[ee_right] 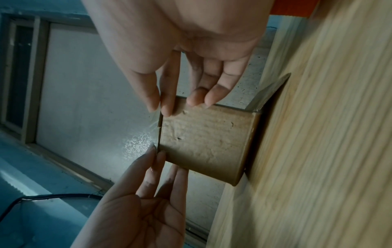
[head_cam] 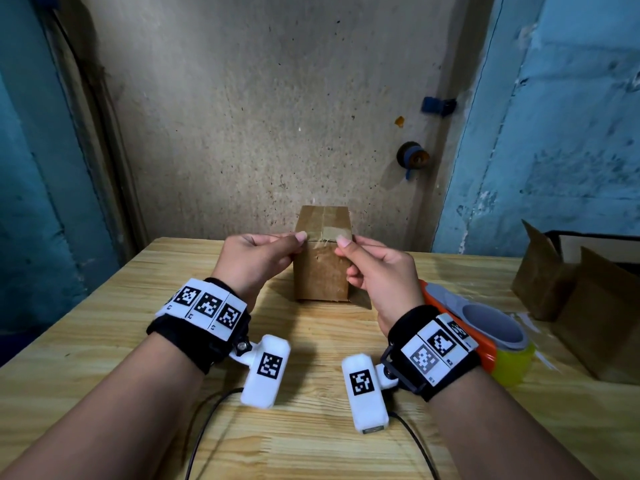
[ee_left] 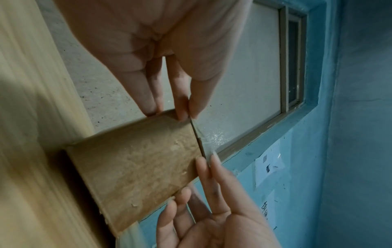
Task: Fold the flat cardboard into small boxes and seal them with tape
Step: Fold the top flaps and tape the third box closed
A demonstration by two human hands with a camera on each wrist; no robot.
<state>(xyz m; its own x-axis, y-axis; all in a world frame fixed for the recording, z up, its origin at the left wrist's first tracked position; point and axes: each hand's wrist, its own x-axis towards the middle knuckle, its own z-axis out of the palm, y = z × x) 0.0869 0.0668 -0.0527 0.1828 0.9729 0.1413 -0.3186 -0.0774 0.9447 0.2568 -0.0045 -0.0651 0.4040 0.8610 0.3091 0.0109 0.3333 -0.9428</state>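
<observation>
A small brown cardboard box [head_cam: 320, 271] stands upright on the wooden table [head_cam: 104, 341], its top flaps closed with tape across them. A short strip of clear tape [ee_left: 199, 139] is stretched along the box's near top edge. My left hand [head_cam: 298, 240] pinches the strip's left end between thumb and forefinger. My right hand [head_cam: 341, 247] pinches the right end the same way. In the right wrist view the tape [ee_right: 158, 129] runs edge-on between the right hand [ee_right: 160, 108] and the left hand [ee_right: 158, 153], against the box [ee_right: 205, 139].
An orange tape dispenser [head_cam: 481, 341] with a yellow-green roll lies just right of my right wrist. Open brown cardboard boxes [head_cam: 588, 306] sit at the table's right edge. A stained wall [head_cam: 277, 116] rises close behind the box. Cables [head_cam: 207, 410] trail over the near table.
</observation>
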